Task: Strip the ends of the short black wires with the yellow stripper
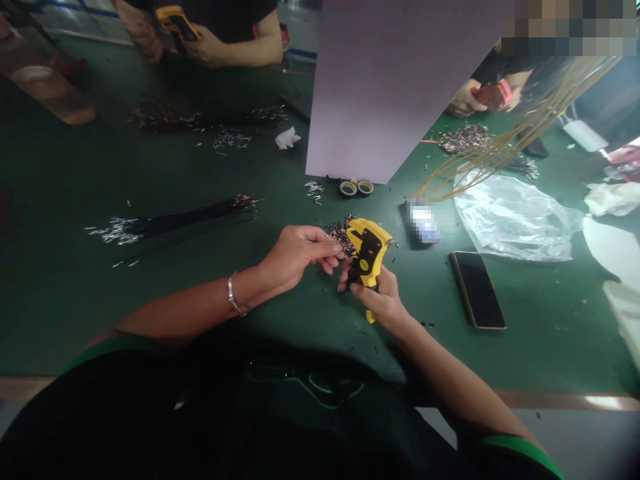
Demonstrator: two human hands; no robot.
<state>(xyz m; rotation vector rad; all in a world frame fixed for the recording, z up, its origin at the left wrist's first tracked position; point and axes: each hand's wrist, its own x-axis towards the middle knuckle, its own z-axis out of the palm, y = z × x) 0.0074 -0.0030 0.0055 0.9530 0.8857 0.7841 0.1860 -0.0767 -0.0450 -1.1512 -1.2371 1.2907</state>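
My right hand [383,297] is wrapped around the handle of a yellow and black wire stripper [371,253], which points up and away from me. Close to the left of its head, my left hand [307,252] has thumb and fingers pinched together. What sits in that pinch is too small to make out. Behind the fingertips lies a heap of small dark and coppery scraps [340,232], partly hidden by the tool. Farther left, a bundle of black wires [185,219] with pale ends at one side and coppery ends at the other rests on the green table [280,320].
A phone [479,290] lies right of my right hand, beyond it a clear plastic bag [515,217]. Two tape rolls [357,189] sit by an upright pale panel [385,87]. Yellowish wires [520,143] hang at right. Across the table, other people's hands [210,48] hold tools.
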